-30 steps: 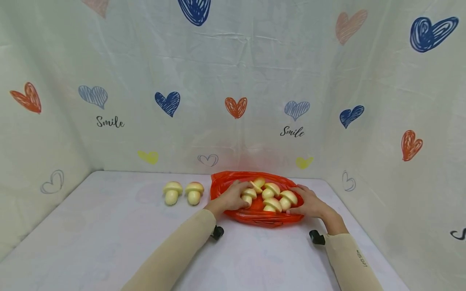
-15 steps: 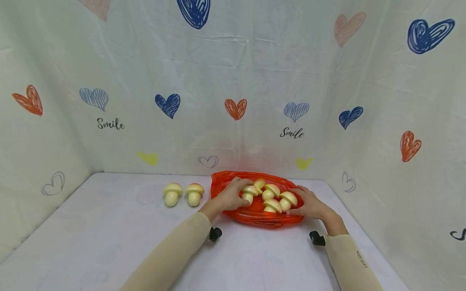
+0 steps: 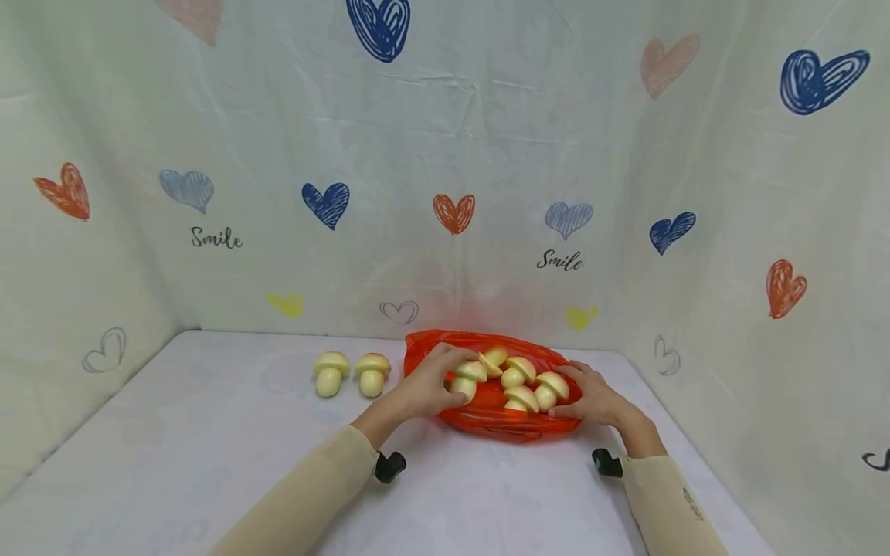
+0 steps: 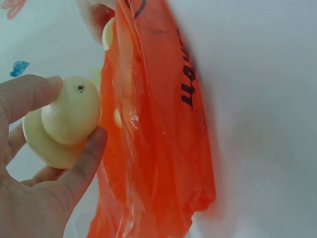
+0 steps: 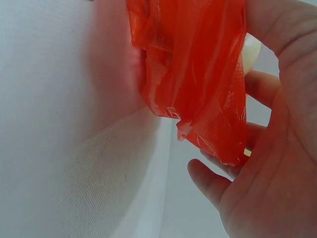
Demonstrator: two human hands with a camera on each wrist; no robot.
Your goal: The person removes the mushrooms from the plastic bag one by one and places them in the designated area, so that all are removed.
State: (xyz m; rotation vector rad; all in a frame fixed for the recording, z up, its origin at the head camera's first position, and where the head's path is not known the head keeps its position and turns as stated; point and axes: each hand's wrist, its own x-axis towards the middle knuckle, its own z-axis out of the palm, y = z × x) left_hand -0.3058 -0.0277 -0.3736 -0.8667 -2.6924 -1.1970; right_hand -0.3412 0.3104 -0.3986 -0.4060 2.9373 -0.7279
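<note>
A red plastic bag [image 3: 507, 431] lies spread at the far side of the table, its mouth showing several cream mushrooms [image 3: 517, 371] with pinkish-yellow caps. At the bag's left side my left hand [image 3: 429, 386] grips one such mushroom [image 4: 72, 111] between thumb and fingers. In the left wrist view its rounded stem end faces the camera, beside the bag's printed side. My right hand [image 3: 599, 398] holds the bag's right edge, thumb on the near side. The right wrist view has its fingers curled behind the red plastic [image 5: 198, 84], partly hidden by it.
Two more mushrooms, one on the left [image 3: 330, 373] and one nearer the bag [image 3: 373, 373], stand on the white tabletop [image 3: 208, 440]. A pale curtain [image 3: 389, 262] printed with hearts rises behind the table and along both sides.
My left hand has drawn back slightly to the left with the mushroom, away from the others in the bag. My right hand stays at the bag's right edge. The head view has shifted slightly.
</note>
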